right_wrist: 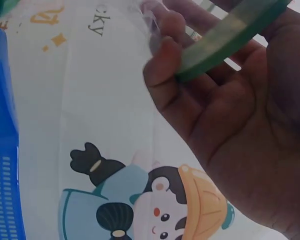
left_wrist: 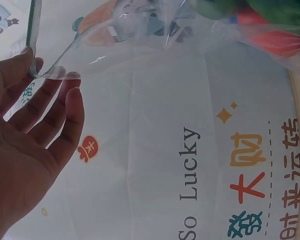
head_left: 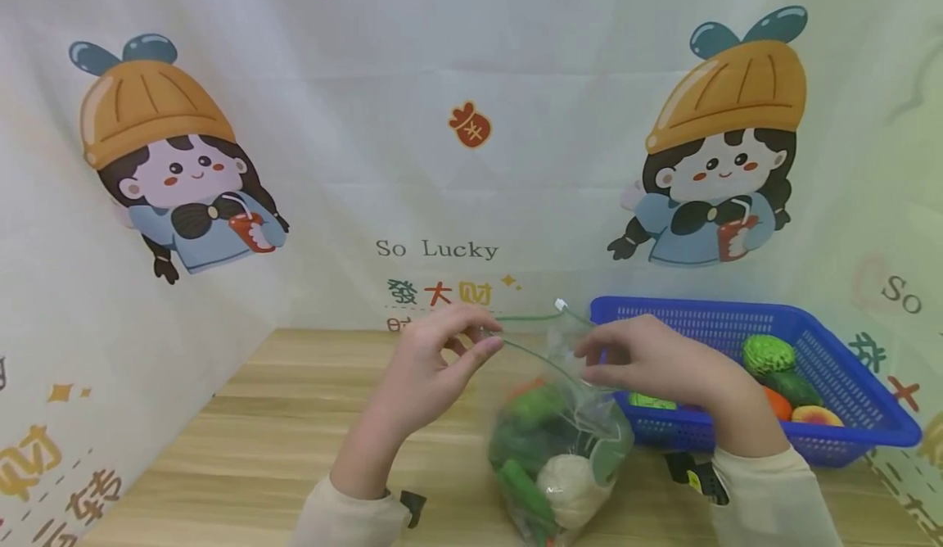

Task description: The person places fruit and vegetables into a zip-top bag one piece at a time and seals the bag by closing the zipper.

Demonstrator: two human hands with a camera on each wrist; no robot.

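A clear zip bag (head_left: 582, 416) with a green zip edge and a white slider (head_left: 561, 305) stands on the table, its mouth spread. Inside show a round whitish vegetable (head_left: 569, 485), several green pieces (head_left: 525, 490) and something orange-red. My left hand (head_left: 442, 359) pinches the left corner of the bag's rim between thumb and fingers, as the left wrist view also shows. At the right side of the mouth, my right hand (head_left: 644, 359) grips a pale slice with a green rind (right_wrist: 230, 37) in its curled fingers. Part of that slice is hidden by the hand.
To the right stands a blue perforated basket (head_left: 884, 416) holding a bumpy green fruit (head_left: 769, 354), a dark green one (head_left: 791, 391), a peach-like half (head_left: 816, 416) and other pieces. The wooden table (head_left: 243, 424) meets a printed cloth backdrop (head_left: 354, 162) behind.
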